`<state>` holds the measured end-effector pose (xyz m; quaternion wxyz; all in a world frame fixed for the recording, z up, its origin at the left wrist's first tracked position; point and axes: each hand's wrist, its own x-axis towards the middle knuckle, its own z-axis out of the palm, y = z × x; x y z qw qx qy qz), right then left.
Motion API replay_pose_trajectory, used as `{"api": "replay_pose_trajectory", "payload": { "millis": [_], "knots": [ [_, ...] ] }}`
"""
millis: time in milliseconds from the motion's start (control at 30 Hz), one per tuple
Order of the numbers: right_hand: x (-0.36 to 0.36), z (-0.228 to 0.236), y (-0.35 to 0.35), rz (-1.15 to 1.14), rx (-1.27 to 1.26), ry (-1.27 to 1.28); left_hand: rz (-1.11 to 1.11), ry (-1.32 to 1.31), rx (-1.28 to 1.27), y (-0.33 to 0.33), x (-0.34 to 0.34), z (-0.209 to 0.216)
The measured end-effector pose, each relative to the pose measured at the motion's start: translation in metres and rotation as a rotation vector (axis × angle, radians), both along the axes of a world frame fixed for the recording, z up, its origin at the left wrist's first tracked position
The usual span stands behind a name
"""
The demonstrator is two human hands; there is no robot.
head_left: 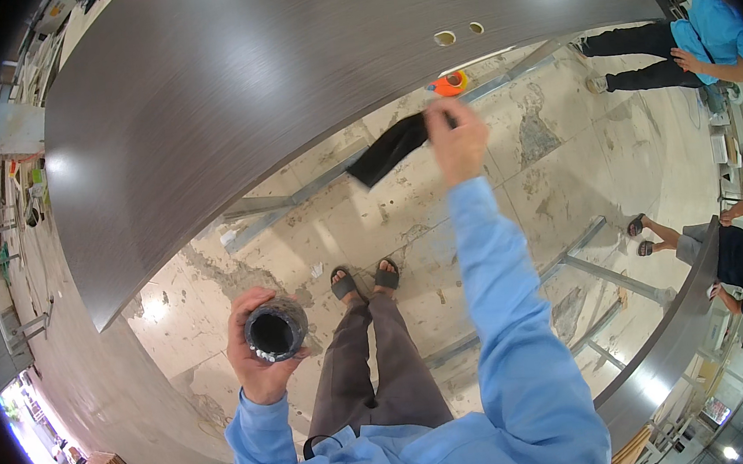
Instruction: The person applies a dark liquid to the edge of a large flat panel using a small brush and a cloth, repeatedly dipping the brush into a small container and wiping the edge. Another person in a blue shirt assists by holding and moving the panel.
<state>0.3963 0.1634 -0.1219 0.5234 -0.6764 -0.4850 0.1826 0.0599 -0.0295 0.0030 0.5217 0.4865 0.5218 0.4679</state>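
My left hand (pixel 254 357) is wrapped round a dark cylinder with a round opening (pixel 295 313), held in front of my body. The opening faces up toward me, and whitish specks show at its lower rim. Whether it is a can or a thick roll I cannot tell. Stretched forward, my right hand (pixel 457 140) pinches one end of a black flat strip (pixel 389 151). The strip hangs out to the left, near the table's edge; its material cannot be made out. The right fingers are slightly blurred.
A long, dark wood-grain table (pixel 285 54) with two round holes curves across the front. Beyond my right hand is an orange object (pixel 447 84) by the table's metal frame. Another tabletop (pixel 659 384) stands at lower right. Two people (pixel 712 34) are at the right.
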Motion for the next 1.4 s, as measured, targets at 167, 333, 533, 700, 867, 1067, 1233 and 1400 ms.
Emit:
{"api": "replay_pose_trajectory", "payload": {
  "millis": [167, 333, 533, 700, 867, 1067, 1233, 1400],
  "knots": [
    [0.024, -0.004, 0.003, -0.037, 0.12, -0.031, 0.016, -0.03, -0.029, -0.001, 0.003, 0.001],
    [0.006, -0.005, -0.009, 0.163, 0.099, -0.115, 0.014, -0.003, -0.017, 0.003, 0.012, 0.003],
    [0.099, -0.019, 0.021, -0.169, 0.025, -0.176, 0.009, 0.016, -0.004, 0.002, 0.012, 0.006],
    [0.006, -0.019, -0.009, 0.193, 0.037, -0.143, 0.022, 0.065, 0.002, -0.002, 0.015, 0.005],
    [-0.125, 0.012, -0.051, 0.448, 0.062, 0.025, 0.032, 0.054, 0.009, -0.011, 0.01, 0.008],
    [-0.124, 0.006, -0.051, 0.229, 0.02, 0.017, 0.101, -0.008, -0.001, -0.024, -0.022, 0.003],
    [-0.174, 0.003, -0.068, 0.429, 0.02, -0.032, 0.086, 0.043, -0.029, -0.035, -0.053, -0.009],
    [-0.186, 0.01, -0.071, 0.035, 0.05, -0.065, 0.069, -0.018, 0.026, -0.043, -0.091, -0.015]
  ]
}}
